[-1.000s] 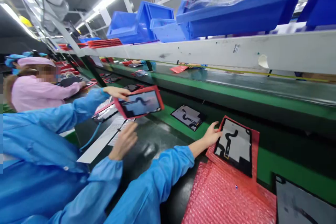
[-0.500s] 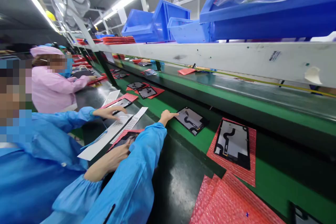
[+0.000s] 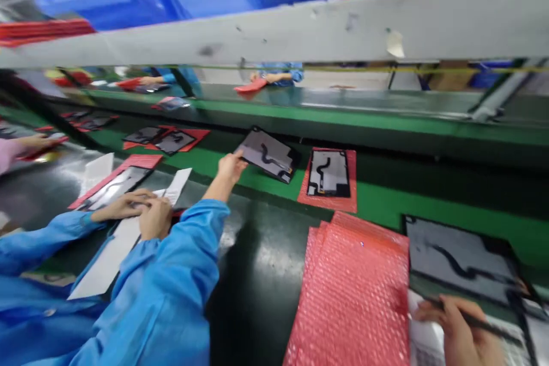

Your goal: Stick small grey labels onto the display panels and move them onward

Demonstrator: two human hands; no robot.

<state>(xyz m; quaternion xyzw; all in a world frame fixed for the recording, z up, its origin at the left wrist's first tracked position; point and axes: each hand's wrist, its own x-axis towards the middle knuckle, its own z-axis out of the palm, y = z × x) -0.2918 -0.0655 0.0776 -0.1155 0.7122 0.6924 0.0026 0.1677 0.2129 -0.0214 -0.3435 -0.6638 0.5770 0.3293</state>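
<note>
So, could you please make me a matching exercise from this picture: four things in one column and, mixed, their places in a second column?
Things
1. bubble wrap stack
2. tilted panel
3. flat panel
4. thin dark stick

Places
A. in the grip of the right hand
B. on a red sheet on the green strip
C. on the dark bench
D. at the fingertips of the left hand

Pairs: 1-C, 2-D, 3-B, 4-A
</note>
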